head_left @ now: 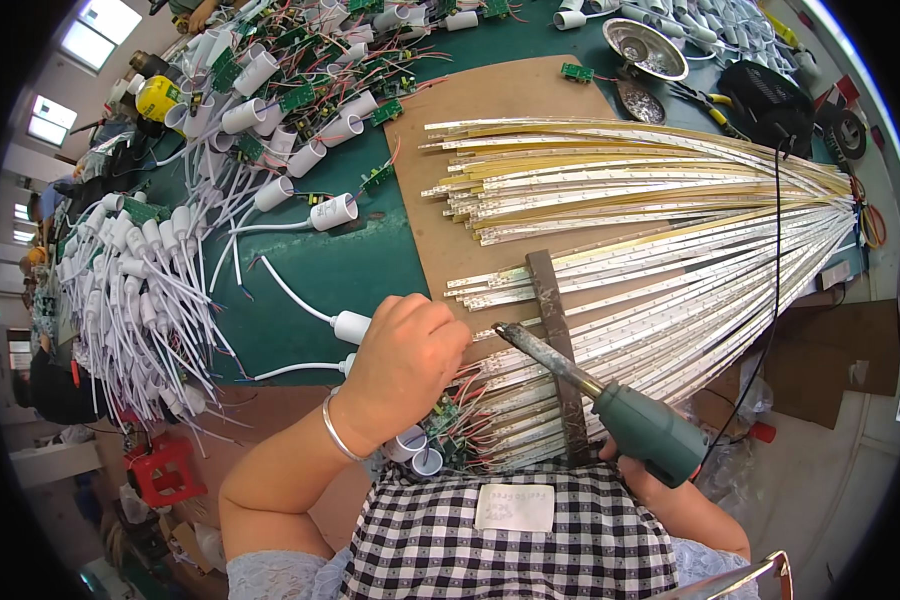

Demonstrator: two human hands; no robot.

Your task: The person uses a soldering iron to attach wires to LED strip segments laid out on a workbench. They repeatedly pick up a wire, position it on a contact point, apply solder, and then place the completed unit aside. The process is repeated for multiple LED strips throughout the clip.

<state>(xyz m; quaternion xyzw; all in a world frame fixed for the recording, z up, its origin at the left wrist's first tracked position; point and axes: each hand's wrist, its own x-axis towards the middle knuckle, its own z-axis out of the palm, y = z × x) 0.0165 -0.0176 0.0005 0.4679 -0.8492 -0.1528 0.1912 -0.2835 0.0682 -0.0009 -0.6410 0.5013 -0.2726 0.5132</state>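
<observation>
My left hand, a bangle on its wrist, is closed in a pinch beside the end of one LED strip. What it pinches is hidden by the fingers. My right hand is wrapped round a soldering iron with a thick green handle. The iron's dark tip points up and left, close to my left fingertips. Many white LED strips fan across a brown board, bundled at the far right. A dark metal bar lies across the nearer strips. Below my left hand sit green circuit boards with red wires and white tubes.
White tubes with green boards heap at the back left of the green table. White cabled caps pile at the left edge. A metal bowl, pliers and a black pouch lie back right. The iron's black cord crosses the strips.
</observation>
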